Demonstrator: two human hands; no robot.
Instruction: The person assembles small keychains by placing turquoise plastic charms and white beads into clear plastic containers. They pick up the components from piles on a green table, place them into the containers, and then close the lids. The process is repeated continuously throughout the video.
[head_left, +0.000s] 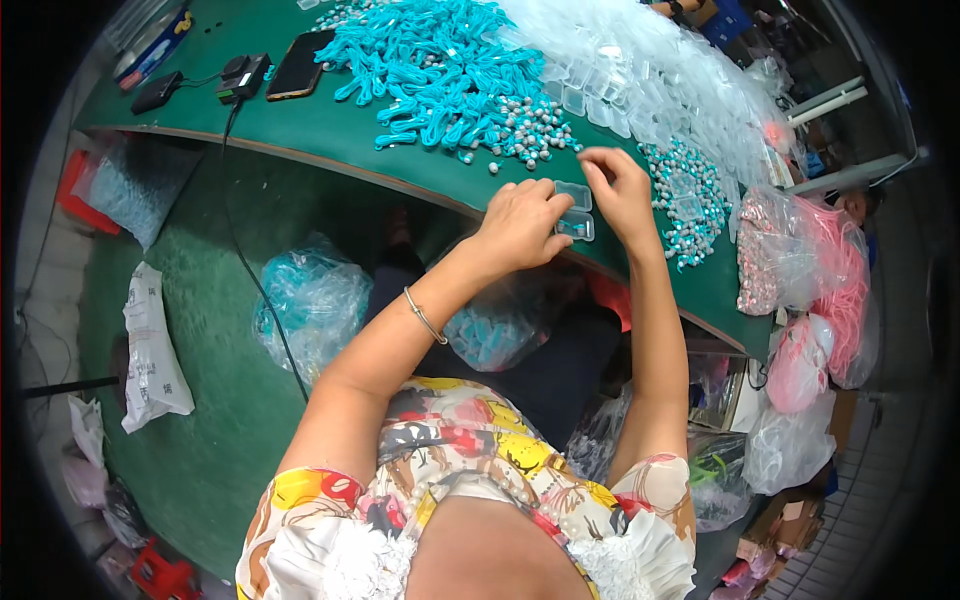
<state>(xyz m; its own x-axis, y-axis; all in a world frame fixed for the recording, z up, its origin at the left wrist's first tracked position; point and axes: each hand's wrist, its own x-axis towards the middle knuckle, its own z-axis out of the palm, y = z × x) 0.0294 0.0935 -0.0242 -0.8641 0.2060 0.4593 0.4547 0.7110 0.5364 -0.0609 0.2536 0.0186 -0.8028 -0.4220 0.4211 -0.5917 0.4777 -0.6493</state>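
My left hand (524, 222) is closed on a small clear plastic box (574, 197) at the table's near edge. The box lies opened out, with a bit of turquoise in its lower half. Just right of it, my right hand (622, 188) is raised with thumb and fingertips drawn together; anything between them is too small to name. Those fingertips are close to a heap of grey beads (533, 130). Behind the beads spreads a pile of turquoise cord bundles (440, 60). Small turquoise-and-grey pieces (690, 205) are heaped to the right of my right hand.
A large mound of clear plastic boxes (640, 70) covers the far right of the green table (290, 135). A phone (300, 65) and a black device with a cable (243, 78) lie at the left. Bags of pink cord (838, 270) hang past the right edge.
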